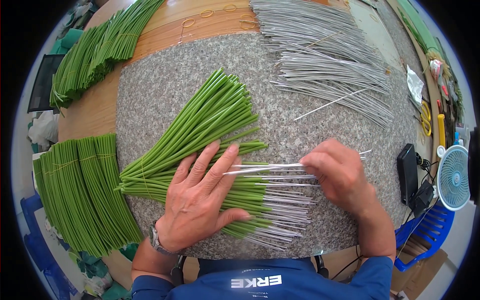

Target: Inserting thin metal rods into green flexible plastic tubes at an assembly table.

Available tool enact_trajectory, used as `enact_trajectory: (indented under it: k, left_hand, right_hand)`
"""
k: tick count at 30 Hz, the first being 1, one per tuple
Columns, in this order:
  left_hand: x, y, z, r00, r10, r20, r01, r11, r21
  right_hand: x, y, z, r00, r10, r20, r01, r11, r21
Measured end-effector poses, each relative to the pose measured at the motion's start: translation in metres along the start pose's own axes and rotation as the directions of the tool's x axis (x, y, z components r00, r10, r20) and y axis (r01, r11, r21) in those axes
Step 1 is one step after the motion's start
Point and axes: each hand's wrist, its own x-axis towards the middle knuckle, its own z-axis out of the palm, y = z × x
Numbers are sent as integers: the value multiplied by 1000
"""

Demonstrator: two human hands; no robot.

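Observation:
A fanned bundle of green tubes [200, 112], tied near its left end with a thin band, lies on the speckled stone slab. My left hand [200, 192] rests flat across it, fingers spread, pressing on the tubes. From the right ends of the lower tubes stick out several pale wires [285, 206]; the upper tubes show none. My right hand [337, 172] is closed in a pinch on a few pale wires [272, 169], whose left tips reach the tube ends beside my left fingers. Whether those tips sit inside the tubes cannot be made out.
A pile of silvery wires [332, 65] lies at the far right of the slab [165, 75]. Banded green tube bundles stand at the far left [100, 50] and near left [85, 195]. Yellow scissors [425, 119], a black box [407, 172] and a small fan [453, 177] are at right.

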Motion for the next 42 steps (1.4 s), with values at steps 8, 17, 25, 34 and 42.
enact_trajectory:
  k: [8, 17, 25, 34, 42]
  left_hand:
    - [-1, 0, 0, 1000, -2, -3, 2, 1000, -15]
    - [1, -1, 0, 1000, 2, -4, -2, 1000, -13]
    - [0, 0, -1, 1000, -1, 0, 1, 1000, -11]
    - [-1, 0, -1, 1000, -2, 3, 2, 1000, -5]
    - [0, 0, -2, 1000, 0, 8, 1, 1000, -10]
  right_hand:
    - [-1, -11, -26, 993, 47, -106, -63, 987, -151]
    - [-10, 4, -51, 940, 342, -21, -342, 937, -75]
    - [-11, 8, -46, 942, 334, -27, -336, 939, -71]
    - [-11, 8, -46, 949, 316, -15, -317, 946, -72]
    - [-11, 15, -46, 997, 52, -50, -62, 972, -225]
